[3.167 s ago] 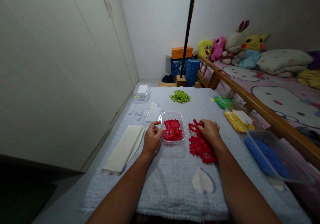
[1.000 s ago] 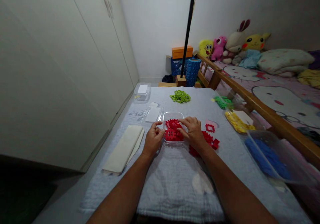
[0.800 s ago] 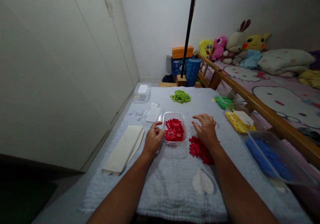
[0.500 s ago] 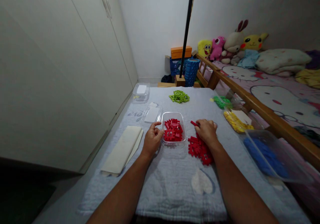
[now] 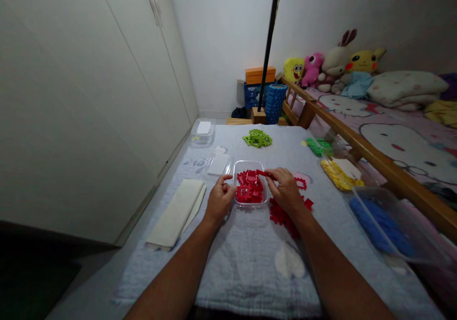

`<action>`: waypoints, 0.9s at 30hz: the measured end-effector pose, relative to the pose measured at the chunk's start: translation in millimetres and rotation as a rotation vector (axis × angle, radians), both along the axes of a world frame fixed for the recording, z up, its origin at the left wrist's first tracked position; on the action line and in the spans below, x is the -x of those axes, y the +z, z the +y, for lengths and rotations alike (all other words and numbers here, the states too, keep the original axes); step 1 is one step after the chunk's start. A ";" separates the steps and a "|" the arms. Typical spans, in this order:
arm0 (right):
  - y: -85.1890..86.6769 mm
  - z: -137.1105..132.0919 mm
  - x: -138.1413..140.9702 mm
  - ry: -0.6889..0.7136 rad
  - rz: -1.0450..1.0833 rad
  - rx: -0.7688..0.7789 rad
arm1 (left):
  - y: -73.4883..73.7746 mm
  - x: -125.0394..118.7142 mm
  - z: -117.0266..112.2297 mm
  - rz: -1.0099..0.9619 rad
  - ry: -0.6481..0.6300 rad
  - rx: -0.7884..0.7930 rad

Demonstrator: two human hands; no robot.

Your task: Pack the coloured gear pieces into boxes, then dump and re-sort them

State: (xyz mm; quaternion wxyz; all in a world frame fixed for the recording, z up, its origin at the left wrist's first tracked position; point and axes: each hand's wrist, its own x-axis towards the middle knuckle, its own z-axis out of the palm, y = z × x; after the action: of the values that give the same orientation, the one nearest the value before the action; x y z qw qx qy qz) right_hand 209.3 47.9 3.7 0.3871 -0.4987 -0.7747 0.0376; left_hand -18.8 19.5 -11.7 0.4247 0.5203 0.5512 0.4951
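Observation:
A clear plastic box (image 5: 250, 205) in front of me holds a heap of red interlocking toy pieces (image 5: 249, 189). My left hand (image 5: 220, 197) grips its left side, fingers curled, thumb at the rim. Between the thumb and fingers of my right hand (image 5: 285, 186) is a red toy piece (image 5: 263, 173), its tip over the box's right rim. Under and beside my right wrist lies a pile of loose red pieces (image 5: 280, 215), partly hidden by the forearm. A single red square frame piece (image 5: 302, 184) rests just right of that hand.
Beyond the box are light-green pieces (image 5: 257, 138). A clear lid (image 5: 217, 164), a lidded box (image 5: 203, 133) and folded cream cloth (image 5: 176, 215) lie left. Along the right edge stand boxes of green (image 5: 319, 146), yellow (image 5: 341, 175) and blue pieces (image 5: 380, 225), beside a wooden bed rail (image 5: 357, 148).
My right hand has moved left from beside the red pile to the box's right rim, carrying the red piece. A square frame piece behind it has come into view. My left hand stays put.

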 end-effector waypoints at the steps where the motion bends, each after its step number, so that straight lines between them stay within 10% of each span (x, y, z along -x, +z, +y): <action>1: 0.2 -1.8 5.4 0.008 -0.014 -0.002 | 1.0 -0.4 -0.3 -0.001 0.000 0.000; 9: -1.9 -5.7 25.4 -0.004 -0.065 -0.010 | 0.7 -0.3 -1.0 -0.007 -0.008 0.008; 15: 3.6 1.6 -10.7 -0.158 -0.069 0.011 | 0.5 0.8 -0.2 0.001 -0.014 0.010; 22: 0.7 8.3 -66.8 -0.621 -0.338 0.364 | -0.9 1.4 -0.3 -0.004 -0.009 0.006; 27: -8.2 8.4 -78.4 -0.619 -0.417 0.531 | -1.7 1.5 -0.4 -0.002 -0.007 0.006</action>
State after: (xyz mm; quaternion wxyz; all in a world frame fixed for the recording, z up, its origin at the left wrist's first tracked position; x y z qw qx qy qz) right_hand 287.6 56.2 -4.5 0.0748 -0.7856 -0.6140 0.0163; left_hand -20.3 19.1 -13.4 0.4285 0.5203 0.5505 0.4926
